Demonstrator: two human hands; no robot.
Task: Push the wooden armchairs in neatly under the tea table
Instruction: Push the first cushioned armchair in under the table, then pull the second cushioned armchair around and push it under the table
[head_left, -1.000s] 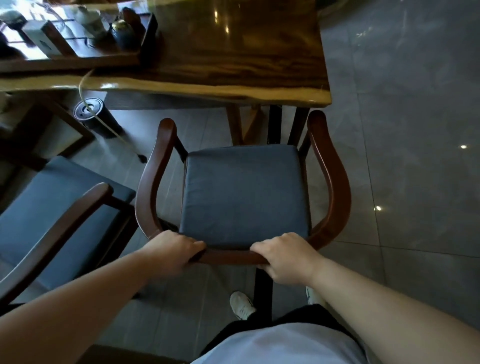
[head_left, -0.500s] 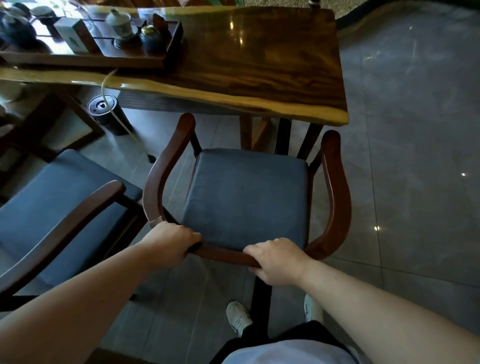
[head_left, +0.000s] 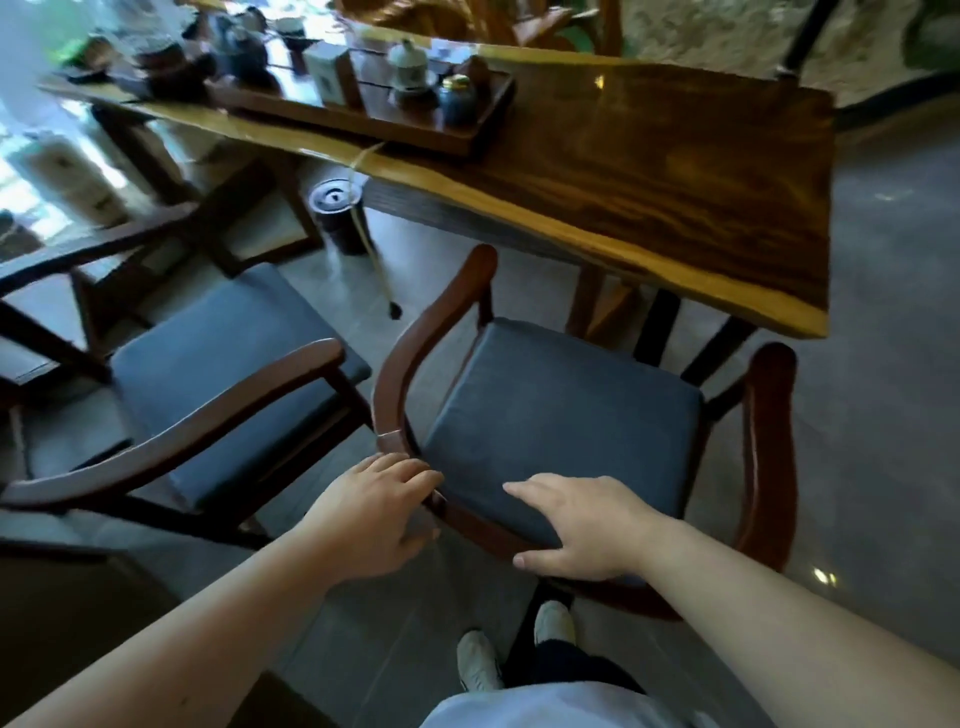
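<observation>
The wooden armchair (head_left: 395, 384) with a dark blue seat cushion stands right in front of me, its front at the near edge of the tea table (head_left: 675, 171). The tips of its arms reach just up to the tabletop's edge. My left hand (head_left: 376, 514) lies on the left bend of the curved back rail, fingers loose and extended. My right hand (head_left: 584, 527) rests flat on the middle of the rail with fingers spread over the cushion. A second armchair (head_left: 218, 400) stands to the left, turned at an angle and farther out from the table.
A wooden tea tray (head_left: 467, 132) with pots, cups and a box sits on the table's left part. A black cylindrical bin (head_left: 337, 213) stands under the table, with a thin hose (head_left: 371, 249) hanging beside it. My feet are behind the chair on grey floor tiles.
Both hands have loosened from a closed grip on the back rail to flat, spread fingers. My view has swung up and to the left, showing more of the table and the second chair.
</observation>
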